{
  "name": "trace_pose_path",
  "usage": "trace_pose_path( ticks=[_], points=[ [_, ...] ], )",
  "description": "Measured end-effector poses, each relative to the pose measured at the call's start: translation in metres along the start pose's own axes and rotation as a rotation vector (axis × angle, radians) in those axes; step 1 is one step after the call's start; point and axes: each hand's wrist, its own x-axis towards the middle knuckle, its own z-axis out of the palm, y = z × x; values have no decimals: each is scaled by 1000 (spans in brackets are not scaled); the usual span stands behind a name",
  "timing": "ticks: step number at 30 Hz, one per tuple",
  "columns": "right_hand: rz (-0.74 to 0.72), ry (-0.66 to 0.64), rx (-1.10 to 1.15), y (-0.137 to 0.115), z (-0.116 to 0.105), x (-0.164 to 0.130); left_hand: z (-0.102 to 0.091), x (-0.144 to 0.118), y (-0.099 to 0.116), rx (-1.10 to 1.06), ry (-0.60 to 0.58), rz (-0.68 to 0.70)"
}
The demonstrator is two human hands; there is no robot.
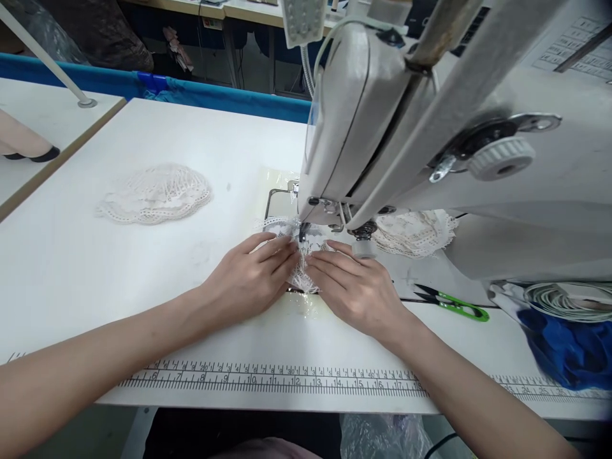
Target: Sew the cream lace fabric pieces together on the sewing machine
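At the centre of the frame a small piece of white lace (302, 271) is being pressed flat on the table (71, 255) by the left hand (248, 280) and the right hand (356, 290), both open, fingers extended, nothing grasped. The lace is being held under the presser foot (303, 233) of the sewing machine (430, 146). Fingertips are being kept very near the needle, so a prick is being risked, and uneven pressure could be skewing the seam.

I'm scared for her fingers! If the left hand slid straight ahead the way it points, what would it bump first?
Probably the presser foot and needle: the left hand points right at them across the lace.
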Motion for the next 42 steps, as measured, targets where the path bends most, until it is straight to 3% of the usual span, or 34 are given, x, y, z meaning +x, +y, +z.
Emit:
trace_pose_path(
  ticks=[8,19,42],
  points=[
    [-15,0,-88,0,2,1,-1,-6,1,-26,13,60],
    [36,-31,-63,2,4,2,3,-3,-2,-104,24,-24],
    [78,-65,-135,-7,3,0,-4,-5,4,5,-2,-35]
  ],
)
